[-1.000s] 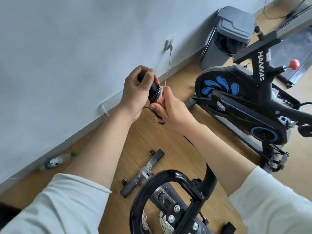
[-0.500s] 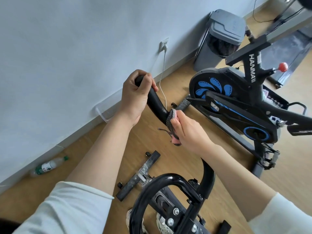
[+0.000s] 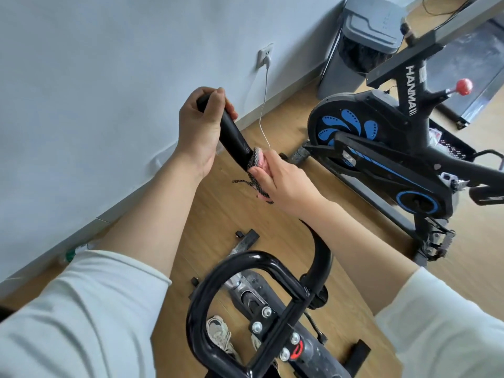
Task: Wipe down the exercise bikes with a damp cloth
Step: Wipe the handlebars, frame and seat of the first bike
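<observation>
Nearest me is the black handlebar loop (image 3: 245, 264) of the bike (image 3: 313, 347) I stand over. One handlebar arm (image 3: 234, 136) rises from it, slanting away toward the wall (image 3: 81, 91) on my left. My right hand (image 3: 285, 184), the nearer one, curls around a pink-and-grey cloth (image 3: 255, 162) wrapped on the arm's middle. My left hand (image 3: 200, 126) grips the arm's far tip, fingers closed round it. Farther right stands a second bike (image 3: 395, 148), well apart.

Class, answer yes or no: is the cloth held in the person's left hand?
No: the right hand holds the cloth against the handlebar, while the left hand grips the bar's bare end.
</observation>
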